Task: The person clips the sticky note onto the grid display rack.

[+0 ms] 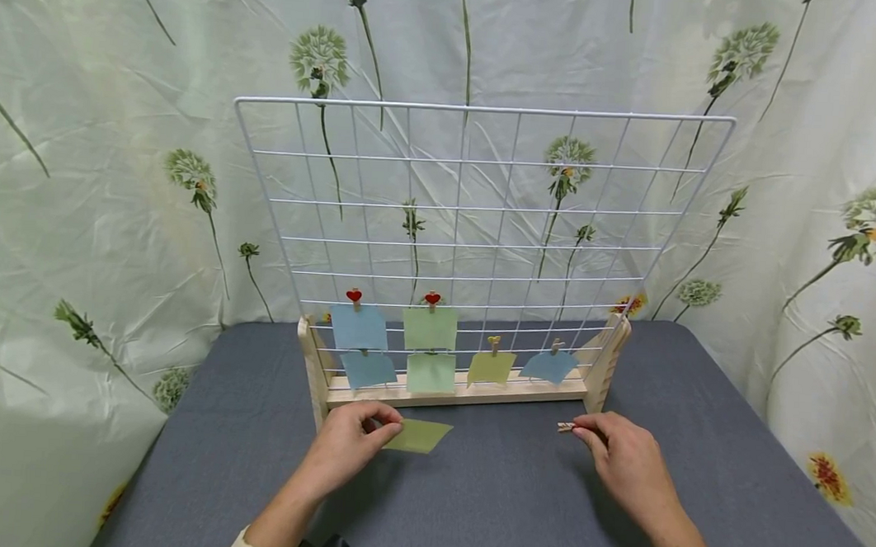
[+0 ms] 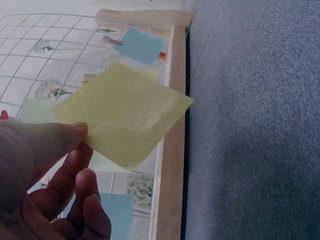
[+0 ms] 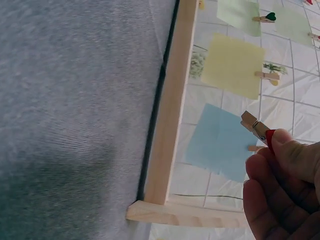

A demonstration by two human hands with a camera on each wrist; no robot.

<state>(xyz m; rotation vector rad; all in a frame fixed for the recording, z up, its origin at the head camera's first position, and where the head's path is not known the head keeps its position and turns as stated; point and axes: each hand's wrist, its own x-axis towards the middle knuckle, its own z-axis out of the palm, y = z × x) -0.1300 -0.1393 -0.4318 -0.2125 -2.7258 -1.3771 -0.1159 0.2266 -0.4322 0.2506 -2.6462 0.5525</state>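
Between thumb and forefinger, my left hand (image 1: pixel 355 441) pinches a yellow paper note (image 2: pixel 125 115) by one corner. It is held up in front of the grid's left half. My right hand (image 1: pixel 625 461) pinches a small wooden clothespin (image 3: pixel 256 126) at its red end, the bare wooden end pointing away from the fingers. Behind both hands stands a white wire grid (image 1: pixel 456 207) in a wooden base (image 1: pixel 461 397). Clipped to its lower rows are blue notes (image 1: pixel 359 327), green notes (image 1: pixel 431 328), a yellow note (image 1: pixel 491 367) and, at the right, another blue note (image 1: pixel 550 365).
Red heart clothespins (image 1: pixel 432 299) hold the upper notes at the left. The base's right upright (image 1: pixel 606 361) is close behind my right hand. A dark grey cloth (image 1: pixel 485 507) covers the table, and a flower-print curtain (image 1: pixel 112 248) hangs behind it.
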